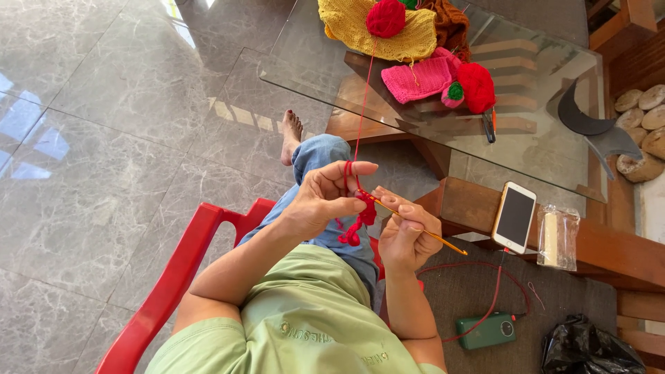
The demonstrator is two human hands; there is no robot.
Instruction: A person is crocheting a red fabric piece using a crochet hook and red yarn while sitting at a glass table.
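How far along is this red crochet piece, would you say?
Early on. Done: only a small red crochet piece hangs from the left hand. In hand: the right hand works a yellow crochet hook into it, with red yarn looped over the left index finger. Left: the red yarn ball on the glass table looks mostly full. The yellow piece and pink piece there look finished.

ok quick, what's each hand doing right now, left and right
Left hand: closed, fingers pinching the small red crochet piece, red yarn looped over the index finger.
Right hand: closed around the yellow crochet hook.
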